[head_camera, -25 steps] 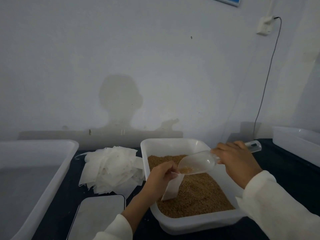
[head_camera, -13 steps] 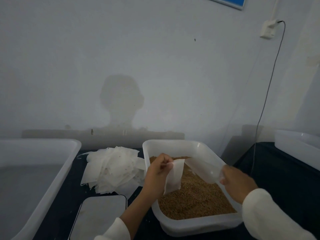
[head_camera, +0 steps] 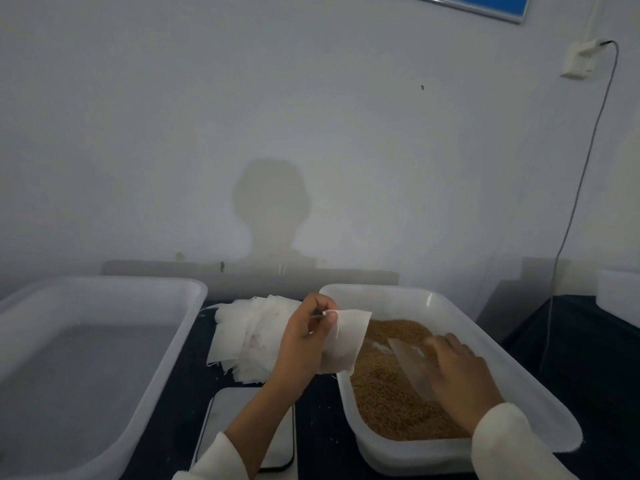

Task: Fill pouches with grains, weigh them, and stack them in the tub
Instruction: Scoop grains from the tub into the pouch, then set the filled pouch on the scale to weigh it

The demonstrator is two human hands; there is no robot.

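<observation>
A: What's on the far left?
B: Big white tub (head_camera: 86, 358) on the dark bench (head_camera: 322, 420), nothing stacked inside that can be made out. Just right of it, a heap of blank pouches (head_camera: 249, 334) toward the wall, and a flat scale (head_camera: 239, 420) nearer the person, partly under the forearm.

A: Left hand?
B: The left hand (head_camera: 304, 341) is raised betw. the heap and the grain tray. Thumb & fingers pinch the top edge of one pouch (head_camera: 348, 341); it hangs down over the tray's left rim. Can't tell how full it is – the fabric is opaque.

A: And the tray?
B: White tray (head_camera: 433, 303), right of centre, holds brown grains (head_camera: 391, 393) spread across its floor.

A: Right hand?
B: The right hand (head_camera: 460, 375) is low in the tray, over the grains, palm down. It's at the handle end of a clear scoop (head_camera: 412, 365) whose bowl lies on the grains, pointing to the far left. The grip itself is blurred – can't tell if the fingers wrap the handle or just rest on it.

A: Anything further right?
B: Corner of another white bin (head_camera: 620, 292) at the frame edge, and a cable (head_camera: 585, 168) running down the wall from a socket (head_camera: 578, 62).
</observation>
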